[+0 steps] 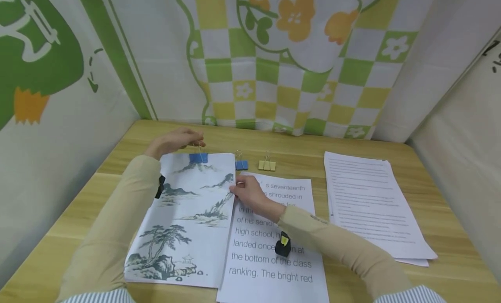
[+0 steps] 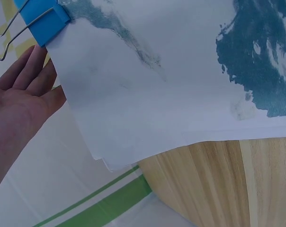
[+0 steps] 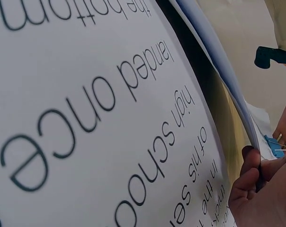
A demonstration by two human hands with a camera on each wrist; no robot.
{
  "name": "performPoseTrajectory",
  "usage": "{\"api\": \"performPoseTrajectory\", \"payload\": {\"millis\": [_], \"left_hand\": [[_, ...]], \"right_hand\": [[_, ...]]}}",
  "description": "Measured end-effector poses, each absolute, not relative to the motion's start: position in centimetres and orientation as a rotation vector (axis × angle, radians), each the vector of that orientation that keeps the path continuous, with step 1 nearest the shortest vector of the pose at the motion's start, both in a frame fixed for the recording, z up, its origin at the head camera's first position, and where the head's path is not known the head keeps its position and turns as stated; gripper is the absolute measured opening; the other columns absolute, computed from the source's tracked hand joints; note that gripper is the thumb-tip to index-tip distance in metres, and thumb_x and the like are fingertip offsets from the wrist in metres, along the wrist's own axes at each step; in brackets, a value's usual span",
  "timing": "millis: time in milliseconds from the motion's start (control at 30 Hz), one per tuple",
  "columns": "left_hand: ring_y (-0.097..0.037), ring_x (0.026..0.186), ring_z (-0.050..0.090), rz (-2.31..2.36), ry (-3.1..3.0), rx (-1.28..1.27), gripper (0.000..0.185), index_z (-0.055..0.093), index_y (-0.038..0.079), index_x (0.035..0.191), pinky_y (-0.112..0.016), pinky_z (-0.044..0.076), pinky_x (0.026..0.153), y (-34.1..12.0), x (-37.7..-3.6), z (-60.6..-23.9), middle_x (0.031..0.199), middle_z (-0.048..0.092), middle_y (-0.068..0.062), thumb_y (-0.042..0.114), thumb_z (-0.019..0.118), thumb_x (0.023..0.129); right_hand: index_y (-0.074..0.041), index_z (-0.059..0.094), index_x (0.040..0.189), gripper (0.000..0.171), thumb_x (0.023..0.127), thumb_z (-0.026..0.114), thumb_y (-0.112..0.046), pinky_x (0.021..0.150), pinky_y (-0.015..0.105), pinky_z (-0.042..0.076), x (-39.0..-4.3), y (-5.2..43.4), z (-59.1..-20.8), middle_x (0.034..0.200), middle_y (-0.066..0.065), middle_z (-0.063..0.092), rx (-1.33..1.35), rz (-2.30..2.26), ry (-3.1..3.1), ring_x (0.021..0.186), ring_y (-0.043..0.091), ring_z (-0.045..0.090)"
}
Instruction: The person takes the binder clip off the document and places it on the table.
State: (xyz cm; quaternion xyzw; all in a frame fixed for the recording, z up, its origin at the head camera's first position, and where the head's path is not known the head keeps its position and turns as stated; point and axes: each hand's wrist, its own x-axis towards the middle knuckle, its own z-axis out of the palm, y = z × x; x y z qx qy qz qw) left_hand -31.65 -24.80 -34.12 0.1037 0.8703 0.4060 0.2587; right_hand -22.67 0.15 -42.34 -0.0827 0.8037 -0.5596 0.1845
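A stack of paper sheets (image 1: 195,246) lies on the left, its top page printed with an ink landscape of mountains and a pine. A blue binder clip (image 1: 198,158) sits on its top edge, with wire handles raised. My left hand (image 1: 176,140) is at that edge beside the clip; in the left wrist view its fingers (image 2: 36,71) extend loosely behind the paper. My right hand (image 1: 256,198) pinches the stack's right edge between thumb and fingers, and the right wrist view shows that edge lifted. Beneath my right forearm lies a large-print text sheet (image 1: 270,266), partly hidden.
Just past the text sheet are a second blue binder clip (image 1: 242,164) and a yellow binder clip (image 1: 267,165). A slightly uneven pile of printed pages (image 1: 368,207) rests at the right of the wooden table (image 1: 442,198). Patterned curtains (image 1: 266,77) surround the table's back and sides.
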Motion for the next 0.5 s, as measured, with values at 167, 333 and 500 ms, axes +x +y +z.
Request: {"api": "performPoseTrajectory", "payload": {"millis": [167,333,500], "left_hand": [[-0.042,0.137,0.031,1.124,2.321,0.282,0.054,0.038,-0.009,0.138,-0.060,0.013,0.114,-25.0,-31.8,-34.5,0.141,0.043,-0.028,0.031,0.036,0.103],[-0.041,0.138,0.031,1.164,2.261,0.296,0.052,0.038,-0.010,0.138,-0.058,0.014,0.115,-25.5,-31.8,-34.7,0.143,0.040,-0.029,0.028,0.040,0.102],[-0.039,0.138,0.031,1.196,2.259,0.323,0.054,0.033,-0.008,0.142,-0.052,0.022,0.115,-25.9,-31.7,-35.1,0.144,0.039,-0.027,0.025,0.046,0.100]], "right_hand": [[-0.001,0.064,0.113,0.023,0.092,0.058,-0.010,0.069,0.026,0.054,-22.6,0.3,-42.5,0.091,0.016,0.070,-0.250,-1.594,2.260,0.071,0.010,0.063],[0.000,0.064,0.113,0.023,0.092,0.057,-0.009,0.064,0.023,0.052,-22.6,0.5,-42.4,0.088,0.016,0.069,-0.265,-1.605,2.252,0.067,0.008,0.060],[0.000,0.063,0.112,0.023,0.092,0.057,-0.008,0.063,0.023,0.051,-22.7,0.8,-42.6,0.086,0.016,0.069,-0.272,-1.614,2.242,0.066,0.008,0.059]]}}
